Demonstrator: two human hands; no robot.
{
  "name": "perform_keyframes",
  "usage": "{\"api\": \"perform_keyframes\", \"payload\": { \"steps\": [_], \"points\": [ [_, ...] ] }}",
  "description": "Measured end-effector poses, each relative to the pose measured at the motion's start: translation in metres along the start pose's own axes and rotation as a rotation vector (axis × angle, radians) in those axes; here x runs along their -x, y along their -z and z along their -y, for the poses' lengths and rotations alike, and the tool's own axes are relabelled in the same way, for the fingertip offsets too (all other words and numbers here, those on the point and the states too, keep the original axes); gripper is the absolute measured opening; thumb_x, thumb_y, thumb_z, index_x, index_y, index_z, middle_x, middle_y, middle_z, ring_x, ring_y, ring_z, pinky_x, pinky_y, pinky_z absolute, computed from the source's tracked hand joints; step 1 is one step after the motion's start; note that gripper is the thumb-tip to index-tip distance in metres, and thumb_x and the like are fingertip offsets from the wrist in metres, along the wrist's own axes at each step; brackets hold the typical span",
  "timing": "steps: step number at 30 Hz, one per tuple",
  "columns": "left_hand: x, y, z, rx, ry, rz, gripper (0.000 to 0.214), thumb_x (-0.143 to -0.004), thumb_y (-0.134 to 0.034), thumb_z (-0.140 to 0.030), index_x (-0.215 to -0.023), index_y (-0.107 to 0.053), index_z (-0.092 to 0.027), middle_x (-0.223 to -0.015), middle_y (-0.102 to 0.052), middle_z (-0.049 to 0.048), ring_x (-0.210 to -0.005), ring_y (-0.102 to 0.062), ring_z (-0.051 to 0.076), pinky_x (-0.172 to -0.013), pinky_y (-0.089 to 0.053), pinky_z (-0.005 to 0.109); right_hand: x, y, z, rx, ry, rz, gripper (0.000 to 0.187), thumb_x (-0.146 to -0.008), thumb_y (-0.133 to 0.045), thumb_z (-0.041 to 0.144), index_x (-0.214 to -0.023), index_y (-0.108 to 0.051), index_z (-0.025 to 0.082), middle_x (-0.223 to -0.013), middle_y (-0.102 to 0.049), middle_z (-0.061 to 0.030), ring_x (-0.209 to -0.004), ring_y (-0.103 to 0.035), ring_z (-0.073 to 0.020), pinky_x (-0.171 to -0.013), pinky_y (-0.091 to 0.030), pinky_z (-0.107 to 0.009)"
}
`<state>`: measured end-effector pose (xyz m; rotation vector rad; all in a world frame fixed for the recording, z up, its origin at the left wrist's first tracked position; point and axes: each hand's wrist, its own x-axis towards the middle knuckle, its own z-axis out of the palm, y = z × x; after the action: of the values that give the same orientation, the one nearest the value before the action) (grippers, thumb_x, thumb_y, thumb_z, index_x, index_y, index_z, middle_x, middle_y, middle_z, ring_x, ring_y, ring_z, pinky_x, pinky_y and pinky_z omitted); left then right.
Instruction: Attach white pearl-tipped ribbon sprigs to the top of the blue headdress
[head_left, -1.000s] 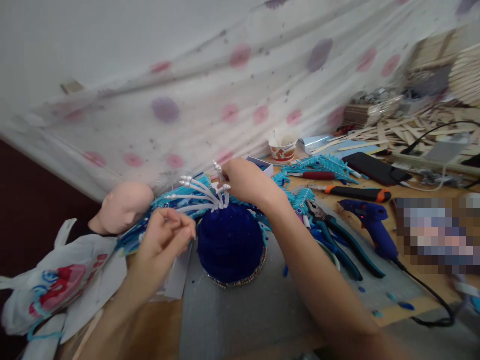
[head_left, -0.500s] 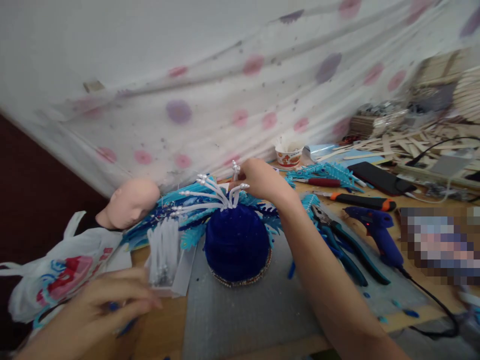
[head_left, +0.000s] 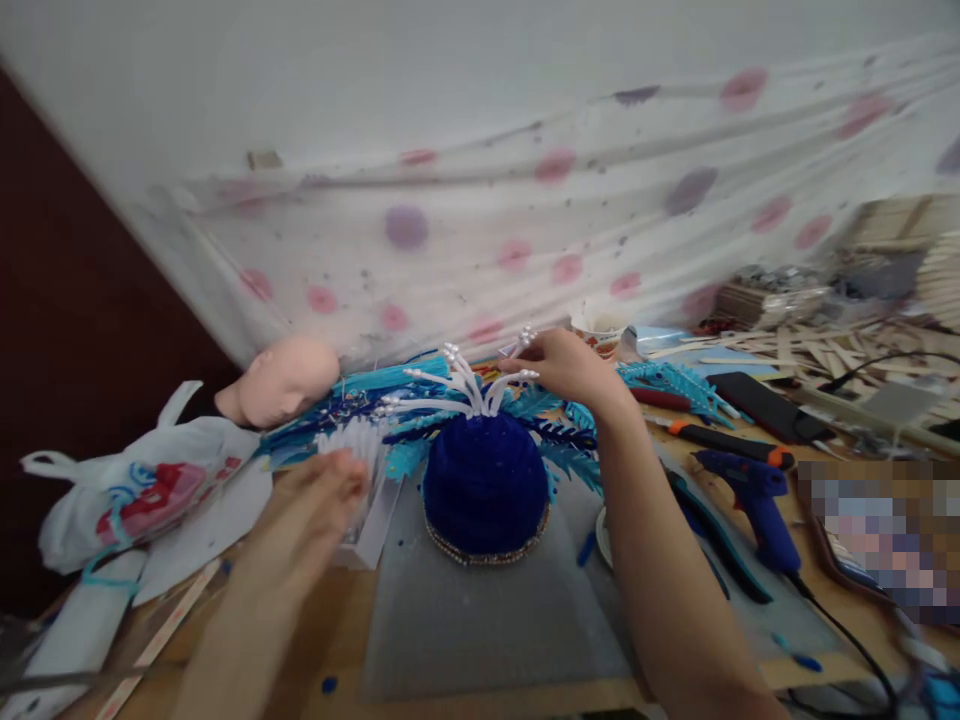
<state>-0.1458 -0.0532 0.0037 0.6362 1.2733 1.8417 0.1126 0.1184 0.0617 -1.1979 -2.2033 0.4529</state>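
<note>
A blue velvet dome [head_left: 486,488] with a beaded rim sits on a grey mat [head_left: 495,640]. White pearl-tipped stems [head_left: 474,392] fan out from its top, and blue and turquoise feather-like pieces [head_left: 570,432] spread behind it. My right hand [head_left: 571,368] is beyond the dome, its fingers pinching another white pearl-tipped stem [head_left: 517,346]. Blurred by motion, my left hand [head_left: 322,505] is over the near left side of a white box [head_left: 371,550] full of similar white stems [head_left: 358,440]. Whether its fingers hold anything cannot be made out.
A mannequin head [head_left: 289,380] lies at the back left beside a white plastic bag [head_left: 150,480]. To the right are a blue glue gun [head_left: 757,500], dark-handled pliers [head_left: 720,540], an orange-and-black cutter [head_left: 727,445] and a black phone [head_left: 761,405]. Wooden strips [head_left: 810,350] lie behind.
My left hand has moved up and right, from the table's near left to the box of stems. My right hand keeps its pinch beyond the dome. The whole view has shifted slightly.
</note>
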Motion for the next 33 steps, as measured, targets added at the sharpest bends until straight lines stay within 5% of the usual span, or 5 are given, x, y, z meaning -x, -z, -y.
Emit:
{"api": "perform_keyframes", "payload": {
  "steps": [7, 15, 21, 27, 33],
  "points": [
    [-0.002, -0.019, 0.004, 0.062, 0.188, 0.102, 0.042, -0.041, -0.098, -0.031, -0.059, -0.061, -0.018, -0.061, -0.059, -0.0059, -0.052, -0.05, 0.007, -0.044, -0.043, 0.019, 0.001, 0.003, 0.003, -0.031, 0.013, 0.039, 0.025, -0.085, -0.063, 0.03, -0.085, -0.08, 0.01, -0.08, -0.078, -0.011, -0.078, -0.069, -0.0224, -0.067, -0.048, -0.03],
    [0.004, -0.016, -0.005, -0.042, 0.259, 0.11, 0.035, -0.052, -0.097, -0.039, -0.071, -0.074, -0.02, -0.091, -0.074, 0.0022, -0.076, -0.063, 0.012, -0.057, -0.05, 0.019, 0.002, 0.003, 0.011, 0.028, 0.0, 0.02, 0.024, -0.085, -0.064, 0.029, -0.088, -0.08, 0.01, -0.083, -0.079, -0.0139, -0.084, -0.071, -0.0257, -0.066, -0.045, -0.031],
    [0.004, -0.007, -0.005, -0.377, -0.009, 0.113, 0.043, -0.044, -0.096, -0.045, -0.071, -0.078, -0.018, -0.081, -0.078, 0.0066, -0.076, -0.069, 0.018, -0.076, -0.056, 0.032, 0.002, 0.002, 0.011, 0.077, 0.007, 0.028, 0.022, -0.087, -0.064, 0.024, -0.092, -0.08, 0.009, -0.09, -0.079, -0.0163, -0.09, -0.073, -0.0275, -0.069, -0.047, -0.031],
    [0.0, 0.011, 0.0, -0.59, -0.108, 0.033, 0.035, -0.044, -0.095, -0.042, -0.061, -0.074, -0.02, -0.063, -0.073, 0.0001, -0.065, -0.065, 0.015, -0.067, -0.051, 0.027, 0.003, 0.003, 0.014, 0.112, 0.039, 0.021, 0.016, -0.085, -0.066, 0.015, -0.092, -0.08, 0.011, -0.095, -0.08, -0.0165, -0.091, -0.073, -0.0284, -0.073, -0.05, -0.032],
    [0.007, 0.006, 0.011, -0.906, -0.149, 0.228, 0.045, -0.064, -0.082, -0.041, -0.102, -0.078, -0.019, -0.052, -0.067, -0.0035, -0.05, -0.062, 0.016, -0.052, -0.046, 0.026, 0.004, 0.001, 0.013, 0.105, 0.074, 0.001, 0.017, -0.085, -0.068, 0.022, -0.09, -0.081, 0.013, -0.091, -0.08, -0.0153, -0.09, -0.073, -0.0293, -0.071, -0.051, -0.033]
  ]
}}
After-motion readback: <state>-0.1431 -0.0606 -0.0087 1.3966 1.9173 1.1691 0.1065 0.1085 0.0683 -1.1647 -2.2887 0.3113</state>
